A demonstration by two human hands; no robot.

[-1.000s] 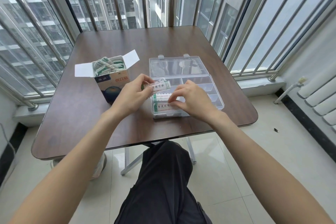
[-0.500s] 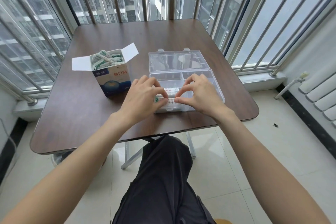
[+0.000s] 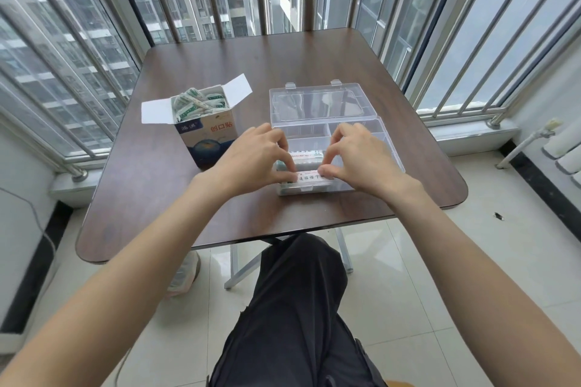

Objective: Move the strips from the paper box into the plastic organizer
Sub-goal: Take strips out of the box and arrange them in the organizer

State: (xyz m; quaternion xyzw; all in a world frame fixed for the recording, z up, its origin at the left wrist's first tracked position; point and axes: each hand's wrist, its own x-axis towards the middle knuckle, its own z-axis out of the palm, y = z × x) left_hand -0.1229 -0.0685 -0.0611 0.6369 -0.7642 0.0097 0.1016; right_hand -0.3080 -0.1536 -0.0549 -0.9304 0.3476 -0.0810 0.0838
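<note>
Head view: dark wooden tabletop [image 3: 188,185] below barred windows. Paper box [image 3: 206,135] toward the left edge, flaps open, stuffed with wrapped strips [image 3: 198,102]. Just right of it, clear plastic organizer [image 3: 390,154] near the front edge, lid [image 3: 317,100] thrown back flat toward the far edge. Both hands down over the organizer's front left compartment. Left hand [image 3: 254,160] curled, thumb and fingertips pinching the left end of a white strip [image 3: 309,177] with printed characters. Right hand [image 3: 358,154] curled too, thumb and forefinger pinching the strip's right end. Strip level, lying along the front wall on top of others stacked in that compartment; more strips just behind it. Right-side compartments see-through, contents hard to tell. Dark trousers [image 3: 298,308] under the front edge, pale floor tiles around.
</note>
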